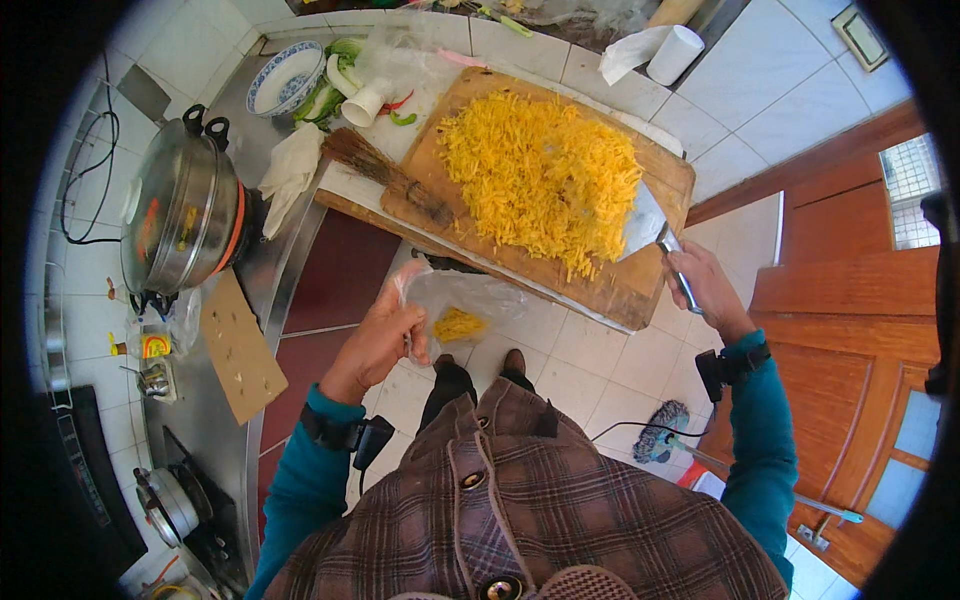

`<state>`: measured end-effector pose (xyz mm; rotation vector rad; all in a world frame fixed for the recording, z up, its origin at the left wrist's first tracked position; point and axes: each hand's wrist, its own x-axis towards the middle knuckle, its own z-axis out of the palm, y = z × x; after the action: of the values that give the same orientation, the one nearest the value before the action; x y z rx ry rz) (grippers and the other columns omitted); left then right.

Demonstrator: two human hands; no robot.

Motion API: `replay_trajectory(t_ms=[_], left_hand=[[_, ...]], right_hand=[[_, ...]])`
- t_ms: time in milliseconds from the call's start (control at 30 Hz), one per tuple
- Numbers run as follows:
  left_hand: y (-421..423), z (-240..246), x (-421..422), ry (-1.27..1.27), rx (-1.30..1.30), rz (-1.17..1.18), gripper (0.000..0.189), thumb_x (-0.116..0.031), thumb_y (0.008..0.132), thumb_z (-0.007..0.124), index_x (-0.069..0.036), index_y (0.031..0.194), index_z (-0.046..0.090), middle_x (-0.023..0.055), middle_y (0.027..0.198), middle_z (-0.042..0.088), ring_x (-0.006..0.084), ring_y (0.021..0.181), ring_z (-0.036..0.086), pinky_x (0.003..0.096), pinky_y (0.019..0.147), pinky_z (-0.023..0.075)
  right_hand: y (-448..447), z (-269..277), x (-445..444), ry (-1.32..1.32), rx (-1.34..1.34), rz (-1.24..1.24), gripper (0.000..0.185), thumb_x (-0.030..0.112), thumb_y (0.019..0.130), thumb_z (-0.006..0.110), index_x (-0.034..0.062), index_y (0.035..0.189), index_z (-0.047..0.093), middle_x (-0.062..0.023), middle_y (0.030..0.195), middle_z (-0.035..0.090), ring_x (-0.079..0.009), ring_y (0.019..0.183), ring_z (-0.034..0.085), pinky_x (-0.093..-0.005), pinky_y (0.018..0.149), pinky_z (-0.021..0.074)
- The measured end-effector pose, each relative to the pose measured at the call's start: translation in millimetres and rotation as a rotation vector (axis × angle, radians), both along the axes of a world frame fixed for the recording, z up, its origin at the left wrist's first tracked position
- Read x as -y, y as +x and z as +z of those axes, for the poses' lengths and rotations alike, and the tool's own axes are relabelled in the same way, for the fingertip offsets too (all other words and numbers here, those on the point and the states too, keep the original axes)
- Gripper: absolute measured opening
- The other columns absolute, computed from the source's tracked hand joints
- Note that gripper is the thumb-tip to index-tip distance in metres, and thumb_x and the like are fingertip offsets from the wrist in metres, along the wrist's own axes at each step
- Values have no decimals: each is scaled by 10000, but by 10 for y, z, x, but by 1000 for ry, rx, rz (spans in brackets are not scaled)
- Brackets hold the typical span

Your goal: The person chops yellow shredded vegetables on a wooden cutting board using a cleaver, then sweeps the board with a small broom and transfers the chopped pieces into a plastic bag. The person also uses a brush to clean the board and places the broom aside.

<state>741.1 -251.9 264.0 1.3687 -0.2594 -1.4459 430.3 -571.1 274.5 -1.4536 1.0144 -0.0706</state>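
Note:
A broad heap of yellow shreds point(525, 172), perhaps pumpkin, covers much of the wooden cutting board point(664, 187). My right hand point(701, 281) grips the metal handle of a cleaver or wide scraper point(646, 223). Its blade lies at the heap's right side, with the far part hidden under or behind the shreds. My left hand point(390, 330) holds a clear plastic bag point(487, 292) by its rim, below the board's front edge. Inside the bag sits a small clump of yellow shreds point(458, 324).
A straw brush point(375, 165) lies across the board's left corner. Left of it are a white cloth point(291, 172), a patterned bowl point(285, 79), leafy greens point(322, 105) and a lidded steamer pot point(187, 210). A mop point(661, 431) stands by the wooden door point(825, 352).

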Motion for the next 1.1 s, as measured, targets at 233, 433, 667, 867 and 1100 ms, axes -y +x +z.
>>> replay_trajectory(t_ms=[233, 433, 667, 867, 1100], left_hand=[[-23, -160, -93, 5, 0, 103, 721, -62, 943, 505, -196, 1558, 153, 24, 819, 491, 125, 608, 515, 335, 590, 521], [50, -125, -137, -8, 17, 106, 770, -20, 906, 516, -210, 1558, 153, 20, 804, 474, 110, 602, 500, 325, 592, 521], [92, 29, -244, -52, 60, -35, 836, 19, 847, 512, -197, 1568, 148, 19, 745, 454, 117, 589, 493, 306, 594, 518], [68, 63, -284, -71, 99, -266, 883, 32, 813, 533, -193, 1574, 143, 12, 757, 443, 122, 632, 522, 296, 622, 532], [40, 50, -419, -74, -8, -311, 881, 16, 838, 547, -196, 1583, 128, -1, 799, 426, 106, 662, 522, 286, 657, 537]], right_hand=[[18, 259, -371, 102, -120, 193, 281, 305, 938, 532, 34, 998, 571, 1, 681, 536, -71, 488, 493, -210, 462, 398], [135, 246, -714, 236, -188, 389, 249, 297, 943, 543, 53, 899, 572, -4, 680, 549, -75, 498, 515, -234, 470, 418], [443, -103, -922, 369, -252, 564, 291, 336, 963, 539, 52, 1005, 580, -7, 709, 559, -79, 500, 502, -248, 472, 413], [924, -590, -1013, 385, -296, 664, 338, 374, 948, 568, 40, 982, 602, -8, 722, 566, -89, 523, 503, -260, 485, 433], [1590, -1215, -1296, 236, -168, 905, 286, 287, 939, 569, 11, 885, 622, -70, 733, 596, -156, 563, 586, -283, 488, 478]])
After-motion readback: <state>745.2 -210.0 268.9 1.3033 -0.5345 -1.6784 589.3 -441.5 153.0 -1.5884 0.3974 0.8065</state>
